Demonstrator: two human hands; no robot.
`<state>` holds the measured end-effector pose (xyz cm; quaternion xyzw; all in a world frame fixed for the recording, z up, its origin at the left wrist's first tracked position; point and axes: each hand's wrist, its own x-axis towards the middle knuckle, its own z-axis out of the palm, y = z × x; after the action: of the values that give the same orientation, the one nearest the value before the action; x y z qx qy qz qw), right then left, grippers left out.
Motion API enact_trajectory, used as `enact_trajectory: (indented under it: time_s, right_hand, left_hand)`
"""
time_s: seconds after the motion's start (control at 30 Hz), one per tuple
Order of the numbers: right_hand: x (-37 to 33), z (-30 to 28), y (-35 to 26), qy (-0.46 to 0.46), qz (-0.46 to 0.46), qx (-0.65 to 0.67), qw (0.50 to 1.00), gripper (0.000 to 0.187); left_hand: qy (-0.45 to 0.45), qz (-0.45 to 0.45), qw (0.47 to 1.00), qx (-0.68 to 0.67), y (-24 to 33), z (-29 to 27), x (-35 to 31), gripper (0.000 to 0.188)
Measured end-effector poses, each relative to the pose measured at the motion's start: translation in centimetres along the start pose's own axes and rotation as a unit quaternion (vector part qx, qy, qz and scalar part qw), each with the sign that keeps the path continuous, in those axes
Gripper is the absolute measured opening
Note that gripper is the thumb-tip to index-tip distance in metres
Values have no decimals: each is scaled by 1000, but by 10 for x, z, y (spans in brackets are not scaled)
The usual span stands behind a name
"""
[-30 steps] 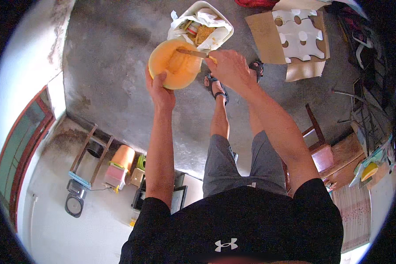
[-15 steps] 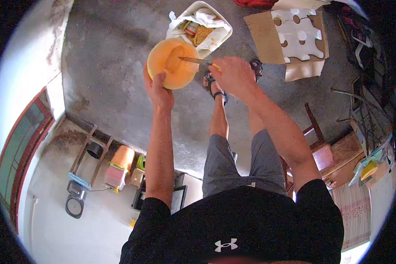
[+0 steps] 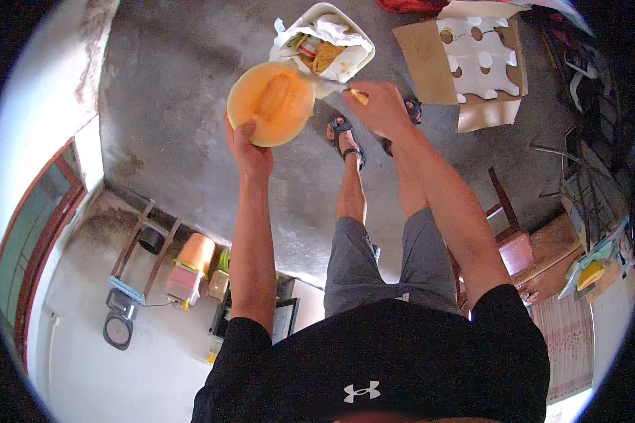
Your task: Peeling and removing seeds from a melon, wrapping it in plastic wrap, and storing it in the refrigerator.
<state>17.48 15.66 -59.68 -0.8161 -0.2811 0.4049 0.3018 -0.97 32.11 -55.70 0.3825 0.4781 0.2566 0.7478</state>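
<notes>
A halved melon (image 3: 274, 106) with orange flesh and a pale rind rests in my left hand (image 3: 250, 146). Its cut face is turned up, with a hollow in the middle, and my thumb lies on its near edge. My right hand (image 3: 379, 111) is closed round the yellowish handle of a knife (image 3: 331, 85). The blade is blurred and points left, its tip at the melon's right rim; I cannot tell if it touches. Just beyond the melon stands a white bin (image 3: 369, 51) with a bag liner and scraps in it.
An open cardboard box (image 3: 420, 60) with a white holed insert lies at the far right. Dark metal frames (image 3: 578, 151) and a wooden chair (image 3: 508, 211) stand to the right. At the left are a wooden stool frame (image 3: 159, 261) and a wall. My sandalled feet (image 3: 344, 137) are below my hands.
The knife has come out of the melon's hollow to its upper right edge. My left hand has shifted slightly left and tilted the melon.
</notes>
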Motion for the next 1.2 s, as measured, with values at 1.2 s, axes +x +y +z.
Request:
enact_trajectory:
  time_s: [1.2]
  right_hand:
    - [8, 12, -30, 14, -41, 63, 997, 28]
  left_hand:
    - [-35, 47, 998, 32, 15, -21, -6, 71]
